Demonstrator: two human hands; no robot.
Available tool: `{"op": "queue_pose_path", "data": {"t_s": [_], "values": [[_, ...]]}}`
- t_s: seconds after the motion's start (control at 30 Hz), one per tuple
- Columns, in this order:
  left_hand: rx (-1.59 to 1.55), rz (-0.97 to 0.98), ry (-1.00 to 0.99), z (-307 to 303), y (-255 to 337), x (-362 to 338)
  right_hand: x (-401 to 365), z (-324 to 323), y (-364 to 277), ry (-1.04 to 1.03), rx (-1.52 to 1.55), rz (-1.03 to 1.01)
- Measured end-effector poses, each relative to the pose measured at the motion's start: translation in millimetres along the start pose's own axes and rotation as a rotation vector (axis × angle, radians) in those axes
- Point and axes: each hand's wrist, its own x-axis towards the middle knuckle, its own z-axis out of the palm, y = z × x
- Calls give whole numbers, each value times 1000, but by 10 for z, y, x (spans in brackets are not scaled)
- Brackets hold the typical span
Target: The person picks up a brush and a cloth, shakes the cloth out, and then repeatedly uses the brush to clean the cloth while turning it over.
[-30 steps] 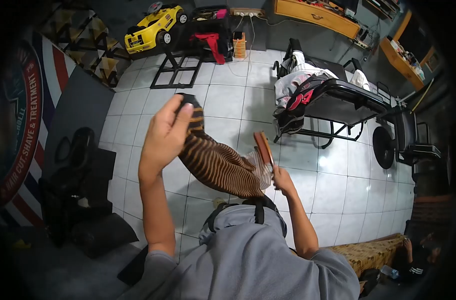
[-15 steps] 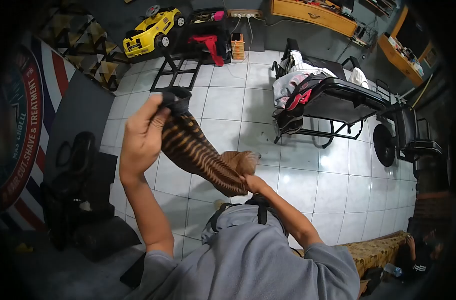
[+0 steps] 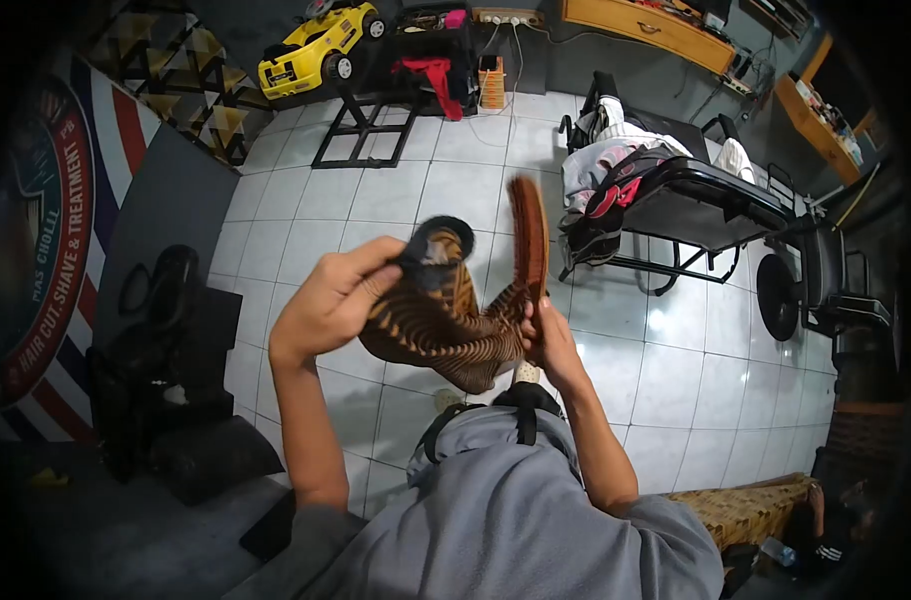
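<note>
A brown-and-black striped cloth (image 3: 426, 335) hangs between my two hands over the tiled floor. One end carries a dark, curled band (image 3: 446, 235), which looks like a neckband or waistband. My left hand (image 3: 341, 300) pinches the cloth just beside that band, thumb against fingers. On the other side, my right hand (image 3: 551, 345) is closed on the gathered cloth. Above it a reddish-brown strip (image 3: 531, 235) with an orange edge stands up; it seems to be a turned-up part of the cloth, slightly blurred.
Ahead to the right stands a black barber chair (image 3: 711, 205) with clothes and a backpack (image 3: 611, 205) on it. A black metal frame (image 3: 364, 135) lies on the floor near a yellow toy car (image 3: 321, 55). At lower right, a person (image 3: 826, 530) is beside a patterned bench (image 3: 746, 510).
My left hand has come down and right, bringing the dark band closer to my right hand. My right hand has risen slightly to the right, and the reddish-brown strip now stands up.
</note>
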Motion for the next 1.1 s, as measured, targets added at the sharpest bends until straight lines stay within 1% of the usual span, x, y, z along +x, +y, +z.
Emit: {"op": "queue_pose_path", "data": {"t_s": [0.03,0.07,0.13,0.17,0.2,0.23,0.27,0.3,0.33,0.37,0.4,0.43,0.5,0.53,0.57,0.6,0.63,0.67,0.7,0.73,0.77,0.8,0.83,0.9,0.93,1.03,1.07,1.1], "values": [[-13,47,-29,46,-3,24,-72,227,-148,-29,65,-43],[-26,92,-57,84,-25,41,-166,425,-283,-55,105,3],[68,165,2,136,-75,70,-150,535,-167,-246,35,-45],[116,204,32,138,-76,79,-88,520,-92,-345,-185,-181],[118,181,76,120,-57,71,24,469,55,-441,-405,-317],[119,157,118,95,-28,56,187,348,374,-336,-665,-593],[119,133,159,69,-11,46,235,219,535,-303,-888,-466],[85,155,191,29,-36,29,261,28,683,-265,-1106,-331],[34,175,295,25,-75,31,376,-265,1027,-213,-1274,-144],[-17,195,400,29,-129,37,494,-597,1395,-158,-1435,50],[-67,213,508,19,-182,42,541,-943,1672,-173,-1537,147],[-15,233,510,-38,-236,78,527,-1189,1821,-188,-1637,249],[-14,226,557,-28,-261,132,367,-1298,1689,15,-1610,464],[-12,224,582,-28,-273,154,369,-1437,1726,19,-1603,448],[-28,212,564,-12,-288,172,380,-1572,1784,22,-1596,433],[-76,150,506,-11,-279,173,407,-1678,1858,25,-1588,417],[-125,87,447,-6,-262,168,350,-1527,1577,9,-1496,295],[-176,21,384,13,-257,165,342,-1444,1459,60,-1476,206],[-108,46,268,18,-351,180,361,-1319,1291,137,-1395,187],[-73,9,71,8,-352,168,296,-1054,978,207,-1349,18],[-50,-40,-89,21,-358,167,253,-834,674,220,-1242,-154],[-27,-88,-252,40,-357,161,162,-576,290,183,-1116,-266],[-15,-89,-313,57,-344,164,92,-351,-45,97,-886,-293],[9,-80,-432,101,-287,166,57,-114,-511,-189,-543,-211],[130,12,-314,130,-192,163,54,-49,-594,-330,-368,-170],[468,260,53,216,101,125,152,70,-455,-530,-351,-132],[508,343,138,184,128,109,210,17,-309,-569,-301,67],[547,427,223,133,148,102,310,-94,-77,-584,-433,71]]}}
